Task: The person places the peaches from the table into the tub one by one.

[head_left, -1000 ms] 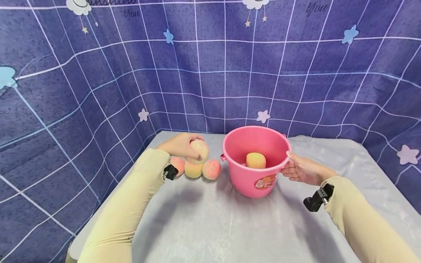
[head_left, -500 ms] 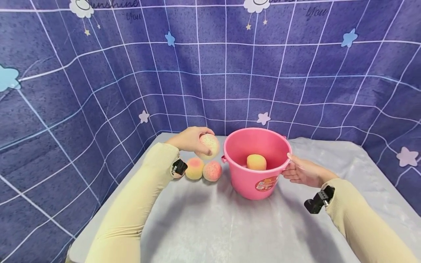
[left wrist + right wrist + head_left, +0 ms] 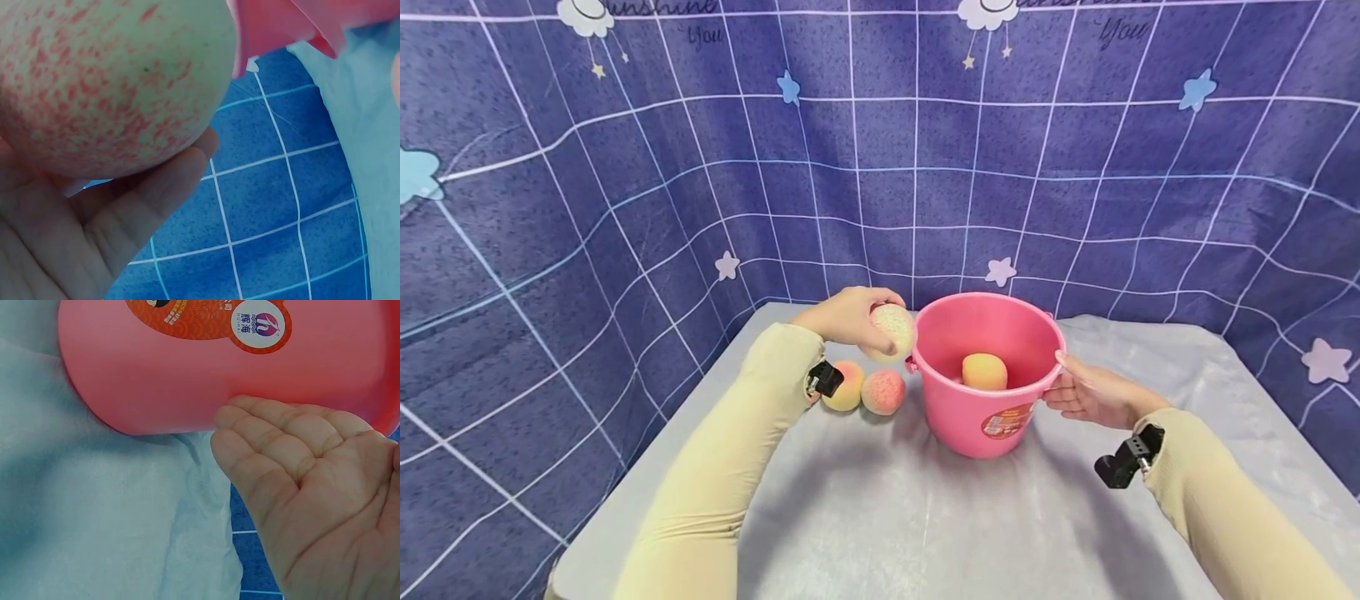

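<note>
A pale peach (image 3: 892, 329) flecked with red is gripped by my left hand (image 3: 850, 319), up beside the left rim of a pink bucket (image 3: 955, 412). In the left wrist view the peach (image 3: 119, 87) fills the top left, thumb and fingers around it. My right hand (image 3: 1093, 392) holds the bucket's right rim, thumb over the edge. Seen from the right wrist, its fingers (image 3: 281, 440) lie against the outer wall. Inside the bucket sits a yellow fruit (image 3: 985, 372); the rest of the bottom is partly hidden.
Left of the bucket, a red peach (image 3: 883, 392) and a yellow-red peach (image 3: 847, 387) rest on the grey-covered table (image 3: 865, 517). Another is mostly hidden behind the left wrist. A blue checked curtain (image 3: 880, 192) hangs behind and at the left.
My left hand has carried the pale peach rightward and slightly up, from above the other peaches to the bucket's rim. The right hand and bucket have stayed put.
</note>
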`<action>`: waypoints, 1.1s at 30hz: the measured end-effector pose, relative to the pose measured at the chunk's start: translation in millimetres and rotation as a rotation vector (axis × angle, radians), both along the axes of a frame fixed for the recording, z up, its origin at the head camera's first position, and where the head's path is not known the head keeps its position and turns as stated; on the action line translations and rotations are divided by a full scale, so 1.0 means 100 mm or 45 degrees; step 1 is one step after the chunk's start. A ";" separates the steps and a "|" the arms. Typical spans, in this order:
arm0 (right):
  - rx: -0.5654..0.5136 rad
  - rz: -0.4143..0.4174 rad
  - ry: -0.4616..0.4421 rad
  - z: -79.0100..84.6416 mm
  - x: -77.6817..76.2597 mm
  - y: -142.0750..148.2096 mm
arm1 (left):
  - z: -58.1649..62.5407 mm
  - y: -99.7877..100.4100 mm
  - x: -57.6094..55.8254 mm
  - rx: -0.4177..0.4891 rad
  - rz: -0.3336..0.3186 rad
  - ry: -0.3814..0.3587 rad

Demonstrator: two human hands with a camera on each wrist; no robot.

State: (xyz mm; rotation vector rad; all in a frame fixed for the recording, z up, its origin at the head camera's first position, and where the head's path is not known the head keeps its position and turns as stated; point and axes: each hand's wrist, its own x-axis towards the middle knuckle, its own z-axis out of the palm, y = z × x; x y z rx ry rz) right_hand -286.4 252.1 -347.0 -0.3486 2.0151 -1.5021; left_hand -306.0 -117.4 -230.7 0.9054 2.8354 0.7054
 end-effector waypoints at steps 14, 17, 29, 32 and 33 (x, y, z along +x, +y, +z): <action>-0.032 -0.007 -0.011 0.01 0.01 0.03 | 0.05 0.16 -0.02 0.002 -0.086 -0.049; -0.036 -0.014 -0.010 0.01 0.01 0.02 | 0.05 0.20 -0.02 0.005 -0.095 -0.044; -0.025 -0.033 0.006 0.00 0.01 0.02 | 0.04 0.27 -0.04 0.025 -0.085 -0.047; -0.026 -0.036 0.005 -0.01 0.01 0.02 | 0.04 0.28 -0.04 0.043 -0.083 -0.056; -0.027 -0.038 0.002 -0.01 0.00 0.02 | 0.03 0.29 -0.04 0.047 -0.080 -0.062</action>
